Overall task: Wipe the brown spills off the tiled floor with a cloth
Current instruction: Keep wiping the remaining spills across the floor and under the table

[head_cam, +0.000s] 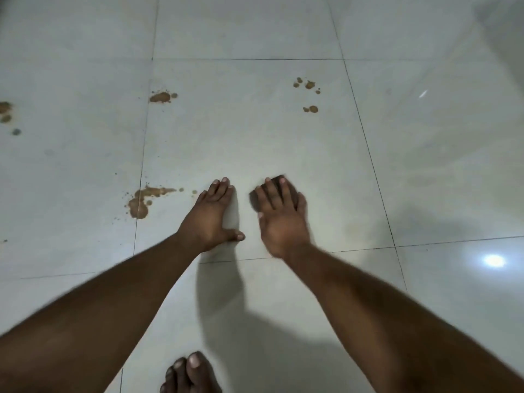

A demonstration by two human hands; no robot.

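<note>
Tiled floor [255, 29]: pale glossy tiles, dark grout lines, a light reflection at lower right. Person crouches over it, both forearms reaching forward; bare toes [190, 373] at the bottom edge.

Brown spills, largest first:
- smeared patch [140, 201] straddling the grout line, just left of the left hand, with specks scattered round it;
- blot [160, 97] farther up along the same grout line;
- cluster of drops [307, 85] upper right, with a separate pair [312, 109] below it;
- marks at the far left edge [5, 112].
All appear unwiped.

Left hand [209, 217]: flat on the tile, fingers straight, thumb out, holding nothing; looks like a brace.

Right hand [280, 219]: fingers spread and straight, pressing down on a small dark cloth [256, 198], which lies on the central tile under the fingers; only its edges show, at the fingertips and to the left. Hand is slightly blurred. The two hands are apart, with bare tile between them.

Judgement: wiping is in hand, but the cloth sits on a part of the tile with no visible stain. Most of the task seems to remain.

Next move calls for: sliding the cloth left past the bracing hand to the smeared patch, or forward to the drops; the left hand would likely need to shift. Keep pressure flat so the liquid lifts rather than spreads along the grout.
</note>
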